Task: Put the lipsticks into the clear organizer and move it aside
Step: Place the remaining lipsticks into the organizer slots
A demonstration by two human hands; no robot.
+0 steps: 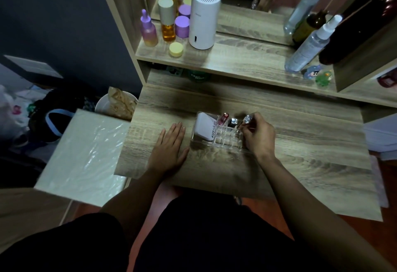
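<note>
A silver-topped lipstick [247, 119] is held by the right hand [258, 136] at the 2 o'clock corner of the clear organizer [217, 134] on the worktop [300, 142], while the left hand [169, 144] is laid flat at 9 o'clock.

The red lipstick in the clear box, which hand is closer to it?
Right, though only slightly. The right hand holds a silver-topped lipstick two slots right of the red lipstick; the left hand lies flat on the desk, left of the organizer.

A tall white cylindrical appliance [204, 16] stands on the wooden shelf [236, 56]. Purple-capped cosmetic bottles [148, 28] cluster beside it.
</note>
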